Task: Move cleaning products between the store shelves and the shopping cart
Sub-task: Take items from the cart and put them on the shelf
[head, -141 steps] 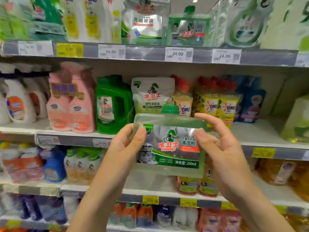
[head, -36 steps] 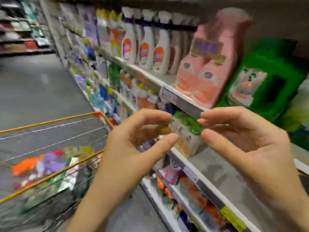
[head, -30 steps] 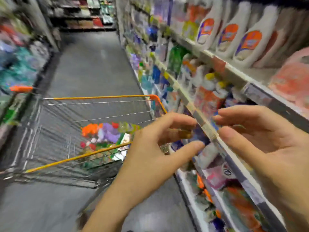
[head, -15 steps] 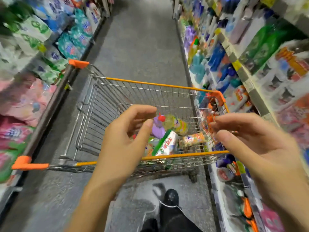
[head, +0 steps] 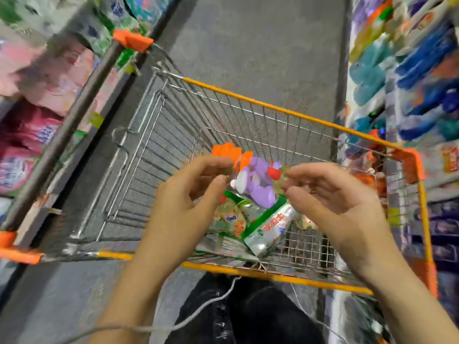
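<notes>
The store shelves [head: 422,70] now run down the outer side of the right hand, blurred. A few seconds ago they filled the view head-on, and both hands held a clear green bottle up in front of them. That bottle is gone from the hands and cannot be picked out now, so where it ended up cannot be told.

The head has swung down onto the shopping cart [head: 273,108], whose orange-edged wire basket lies under and beyond both hands. Empty hands over the cart suggest that the next step is probably a pick-up from the basket, not another reach to the shelf.

The products lie heaped in the near part of the basket, below the gap between the two hands. A green-and-white pouch [head: 270,227] lies lowest and nearest the wrists. A purple bottle [head: 260,192] sits just past the fingertips, midway between the hands. A small yellow bottle [head: 232,218] lies under the left thumb's side. Orange packs [head: 228,151] show beyond the left fingers.

The left hand [head: 183,202] and right hand [head: 340,202] hover above the heap. Each grip is apart, with thumb and curved fingers spread and holding nothing. None of the products appears touched, though blur hides any fine contact.
</notes>
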Demonstrator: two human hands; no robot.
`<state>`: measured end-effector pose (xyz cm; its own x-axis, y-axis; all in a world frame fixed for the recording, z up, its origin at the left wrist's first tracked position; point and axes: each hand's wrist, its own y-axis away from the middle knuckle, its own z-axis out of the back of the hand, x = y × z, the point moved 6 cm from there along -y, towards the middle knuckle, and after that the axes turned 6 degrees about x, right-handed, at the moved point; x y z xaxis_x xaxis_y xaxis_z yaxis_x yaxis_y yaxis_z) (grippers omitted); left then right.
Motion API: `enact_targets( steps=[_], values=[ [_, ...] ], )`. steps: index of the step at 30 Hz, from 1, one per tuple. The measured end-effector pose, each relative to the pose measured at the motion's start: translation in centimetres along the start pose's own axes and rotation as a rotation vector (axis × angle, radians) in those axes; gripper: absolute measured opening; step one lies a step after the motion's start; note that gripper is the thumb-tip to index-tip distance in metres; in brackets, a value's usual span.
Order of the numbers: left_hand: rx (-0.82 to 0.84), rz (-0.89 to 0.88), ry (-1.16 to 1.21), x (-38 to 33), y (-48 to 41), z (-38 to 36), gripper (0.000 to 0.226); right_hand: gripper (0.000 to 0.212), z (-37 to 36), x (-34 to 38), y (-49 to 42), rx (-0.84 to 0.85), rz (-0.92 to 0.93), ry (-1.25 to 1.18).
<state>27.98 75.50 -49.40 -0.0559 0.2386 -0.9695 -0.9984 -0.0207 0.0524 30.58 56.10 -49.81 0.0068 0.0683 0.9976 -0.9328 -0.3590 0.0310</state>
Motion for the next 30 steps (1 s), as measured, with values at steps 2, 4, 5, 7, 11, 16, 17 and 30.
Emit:
enact_targets(
  steps=[2, 4, 5, 7, 11, 16, 17, 30],
  values=[
    [-0.01, 0.056, -0.005, 2.4, -1.6, 0.3, 0.02, 0.018, -1.3, -3.0, -2.2, 0.062, -0.06, -0.008],
    [0.01, 0.084, -0.056, 5.2, -3.2, 0.6, 0.018, 0.018, -2.9, -6.7, -4.2, 0.12, -0.133, 0.022],
    [0.034, 0.1, -0.106, 6.7, -3.9, 0.7, 0.023, 0.02, -3.9, -8.8, -5.0, 0.146, -0.172, 0.04],
    [0.086, 0.132, -0.182, 9.4, -5.1, 0.9, 0.03, 0.02, -6.0, -12.8, -6.5, 0.193, -0.222, 0.083],
    [0.167, 0.168, -0.327, 15.2, -6.5, 0.7, 0.03, 0.023, -9.8, -21.1, -8.1, 0.305, -0.248, 0.332],
    [0.546, 0.475, -0.643, 23.4, -5.8, -0.9, 0.05, 0.068, -13.6, -31.7, -7.4, 0.562, -0.308, 0.772],
    [0.647, 0.552, -0.7, 24.7, -5.2, -1.2, 0.054, 0.075, -14.2, -33.4, -6.9, 0.629, -0.343, 0.867],
    [0.611, 0.735, -0.678, 27.1, -3.8, 0.6, 0.059, 0.049, -16.3, -34.5, -6.3, 0.678, -0.401, 1.159]
  ],
)
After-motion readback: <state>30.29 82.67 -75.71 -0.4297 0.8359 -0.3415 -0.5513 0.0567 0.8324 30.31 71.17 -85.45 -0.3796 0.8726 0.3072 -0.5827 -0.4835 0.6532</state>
